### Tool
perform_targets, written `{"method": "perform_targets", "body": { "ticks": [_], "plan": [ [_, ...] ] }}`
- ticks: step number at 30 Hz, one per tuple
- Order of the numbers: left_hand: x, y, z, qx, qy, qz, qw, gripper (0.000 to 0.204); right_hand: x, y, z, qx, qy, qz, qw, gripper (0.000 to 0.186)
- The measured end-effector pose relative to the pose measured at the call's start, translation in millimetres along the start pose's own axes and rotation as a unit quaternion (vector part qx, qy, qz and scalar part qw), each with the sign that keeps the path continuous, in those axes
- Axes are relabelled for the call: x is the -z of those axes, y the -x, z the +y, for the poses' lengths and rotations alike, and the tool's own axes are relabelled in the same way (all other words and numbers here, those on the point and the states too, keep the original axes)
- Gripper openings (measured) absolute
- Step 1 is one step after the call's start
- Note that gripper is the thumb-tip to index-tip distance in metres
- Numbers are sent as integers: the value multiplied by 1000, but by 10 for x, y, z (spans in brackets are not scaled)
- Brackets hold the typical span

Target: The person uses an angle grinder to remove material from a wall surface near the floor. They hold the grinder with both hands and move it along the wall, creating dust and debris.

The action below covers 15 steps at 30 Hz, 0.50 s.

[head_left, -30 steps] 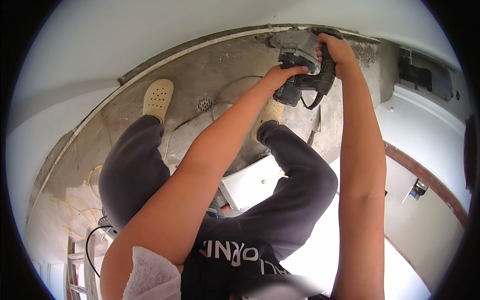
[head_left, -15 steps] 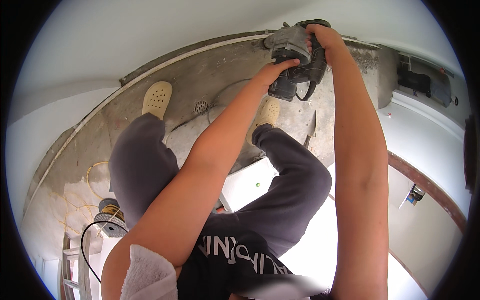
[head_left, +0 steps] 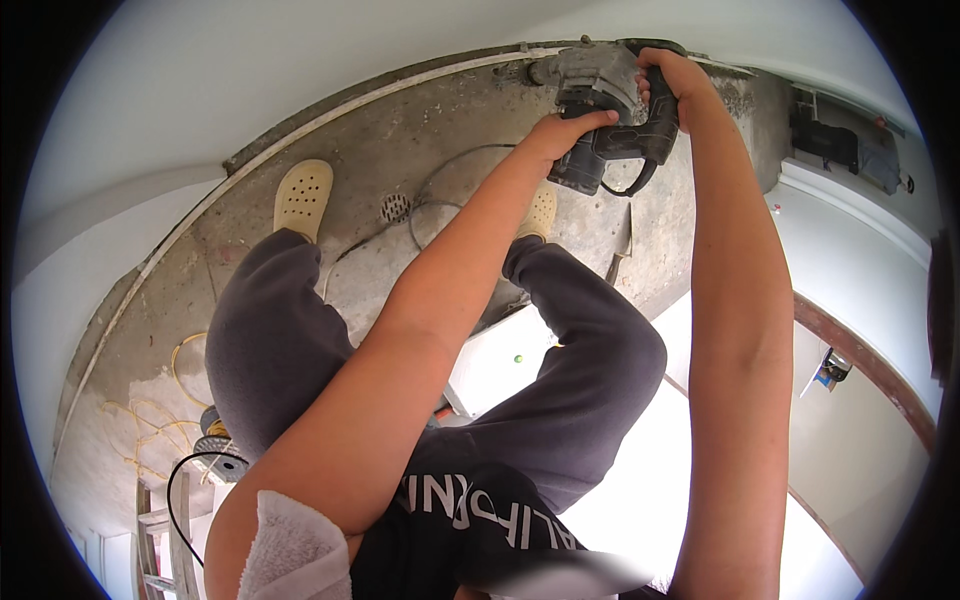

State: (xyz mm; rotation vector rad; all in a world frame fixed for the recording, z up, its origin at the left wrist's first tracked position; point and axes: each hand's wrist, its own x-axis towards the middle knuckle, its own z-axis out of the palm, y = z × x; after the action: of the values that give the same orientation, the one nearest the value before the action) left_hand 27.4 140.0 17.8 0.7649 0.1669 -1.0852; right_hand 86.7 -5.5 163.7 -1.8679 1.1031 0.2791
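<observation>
I hold a dusty grey and black rotary hammer low over the floor by the wall. Its chuck end points left along the wall's base. My right hand is wrapped round the black rear handle. My left hand grips the motor body, thumb on top; most of its fingers are hidden beneath or behind the tool. A black cable runs from the handle, and my right clog is just below the tool. The tip of the bit is hard to make out against the grey floor.
A pale strip follows the wall base. A round drain cover lies between my feet, near my left clog. A pointed blade tool rests on the floor to the right. Yellow cord and a ladder are at lower left.
The rotary hammer and both hands have shifted a little to the right. More floor and the chuck end now show at its left. Both hands keep their grip.
</observation>
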Motion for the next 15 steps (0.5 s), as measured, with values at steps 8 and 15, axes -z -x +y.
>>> {"method": "perform_targets", "body": {
  "ticks": [8, 15],
  "plan": [
    [8, -162, -120, 1, 19, 8, 1000, 64, 36, -65, -12, 18, 32, -34, 999, 14],
    [111, -142, -93, -12, 51, -3, 999, 66, -105, -208, -68, 13, 51, -13, 999, 13]
  ]
}}
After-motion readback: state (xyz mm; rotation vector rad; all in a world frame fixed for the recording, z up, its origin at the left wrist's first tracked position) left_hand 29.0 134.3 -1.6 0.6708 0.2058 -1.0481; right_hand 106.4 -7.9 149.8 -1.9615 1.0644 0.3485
